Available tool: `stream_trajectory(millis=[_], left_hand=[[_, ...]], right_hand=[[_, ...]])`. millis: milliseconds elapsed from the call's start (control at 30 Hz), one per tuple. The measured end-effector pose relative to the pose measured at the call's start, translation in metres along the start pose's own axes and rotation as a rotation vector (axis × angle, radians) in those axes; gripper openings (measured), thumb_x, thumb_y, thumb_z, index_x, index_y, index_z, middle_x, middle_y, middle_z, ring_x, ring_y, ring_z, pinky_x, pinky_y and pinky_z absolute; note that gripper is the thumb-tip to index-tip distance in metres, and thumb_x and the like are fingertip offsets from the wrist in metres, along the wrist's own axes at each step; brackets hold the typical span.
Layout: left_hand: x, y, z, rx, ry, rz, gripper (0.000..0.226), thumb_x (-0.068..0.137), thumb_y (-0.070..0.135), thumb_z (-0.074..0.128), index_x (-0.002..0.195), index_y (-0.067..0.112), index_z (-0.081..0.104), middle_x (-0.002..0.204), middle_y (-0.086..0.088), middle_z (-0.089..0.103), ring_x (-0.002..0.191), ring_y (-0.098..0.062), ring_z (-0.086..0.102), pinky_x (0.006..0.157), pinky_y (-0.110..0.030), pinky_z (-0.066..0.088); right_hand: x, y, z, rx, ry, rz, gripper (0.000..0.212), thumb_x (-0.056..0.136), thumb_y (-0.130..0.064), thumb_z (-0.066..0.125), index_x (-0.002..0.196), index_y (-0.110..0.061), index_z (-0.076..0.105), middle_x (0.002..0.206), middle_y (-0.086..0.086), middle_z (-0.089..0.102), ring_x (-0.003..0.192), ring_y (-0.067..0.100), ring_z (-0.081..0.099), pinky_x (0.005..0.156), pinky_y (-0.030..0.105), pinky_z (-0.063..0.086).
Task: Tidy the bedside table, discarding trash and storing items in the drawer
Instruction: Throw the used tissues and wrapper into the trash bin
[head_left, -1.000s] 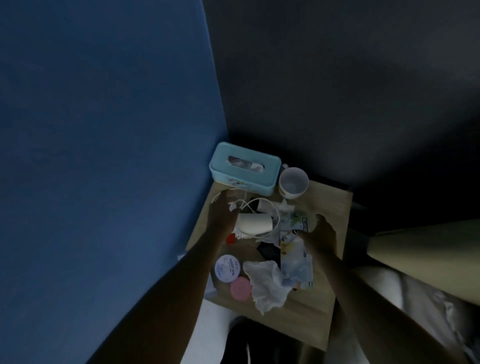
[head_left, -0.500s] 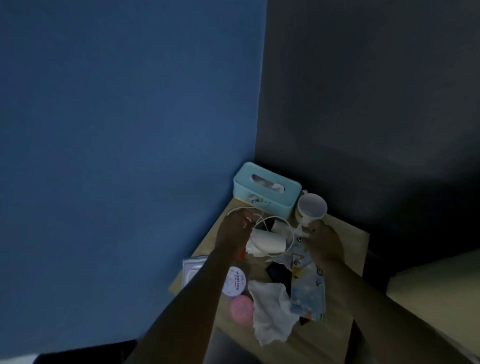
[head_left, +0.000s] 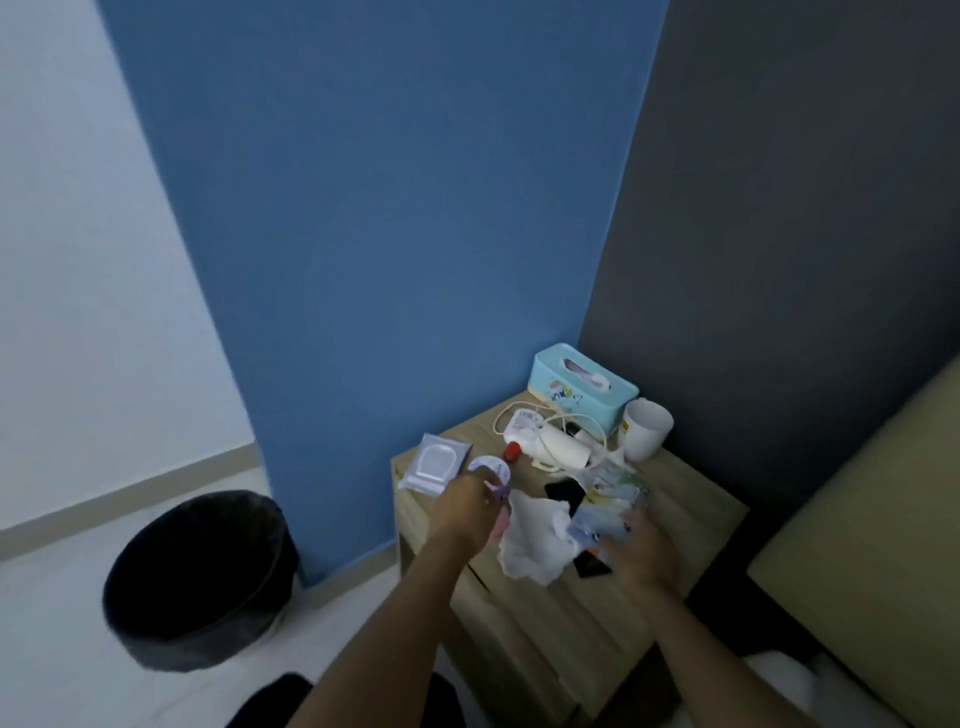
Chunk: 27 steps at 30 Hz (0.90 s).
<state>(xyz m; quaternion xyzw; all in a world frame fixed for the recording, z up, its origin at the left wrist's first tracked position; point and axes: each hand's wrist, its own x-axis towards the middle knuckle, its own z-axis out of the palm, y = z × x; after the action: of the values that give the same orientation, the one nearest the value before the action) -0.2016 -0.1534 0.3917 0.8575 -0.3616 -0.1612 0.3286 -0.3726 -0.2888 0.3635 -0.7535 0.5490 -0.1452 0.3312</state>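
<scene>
**Head view: bedside bench, one entry.**

Landmark: teal tissue box, at the back corner of the bench.

- White cup: just right of the tissue box, upright.
- White cable and white cylinder: just in front of the tissue box, lying loose. Both hands were on this cluster a second ago and have let it go, so it is not yet sorted.
- Red-capped item: in front of the tissue box and to its left, beside the cylinder.
- Wipes pack: well left of the tissue box, at the bench's left edge.
- Round white jar: in front of the tissue box, just right of the wipes pack.
- Left hand: has come forward from the cable to the jar's near rim, fingers curled narrow. Whether it grips anything cannot be told.
- Crumpled tissue: well in front of the tissue box, between the two hands.
- Plastic wrappers: in front of the tissue box, beside the crumpled tissue.
- Right hand: has drawn back from the cylinder and rests wide on the near end of the wrappers.
- Black bin: on the floor, far left of the tissue box, newly in sight as the head turned that way.

Judgement: the trash step is starting — wrappers and tissue likely go first. No drawer shows open.
</scene>
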Motion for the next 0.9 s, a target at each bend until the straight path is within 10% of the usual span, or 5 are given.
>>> stream_trajectory(millis=[900], left_hand=[[-0.010, -0.004, 0.018, -0.021, 0.031, -0.059, 0.036, 0.091, 0.024, 0.060, 0.126, 0.013, 0.057, 0.129, -0.009, 0.061, 0.115, -0.024, 0.059, 0.097, -0.033, 0.050]], right_hand=[[0.009, 0.030, -0.012, 0.089, 0.022, 0.053, 0.047, 0.080, -0.024, 0.075, 0.119, -0.004, 0.056, 0.119, 0.018, 0.061, 0.105, 0.033, 0.060, 0.080, 0.036, 0.051]])
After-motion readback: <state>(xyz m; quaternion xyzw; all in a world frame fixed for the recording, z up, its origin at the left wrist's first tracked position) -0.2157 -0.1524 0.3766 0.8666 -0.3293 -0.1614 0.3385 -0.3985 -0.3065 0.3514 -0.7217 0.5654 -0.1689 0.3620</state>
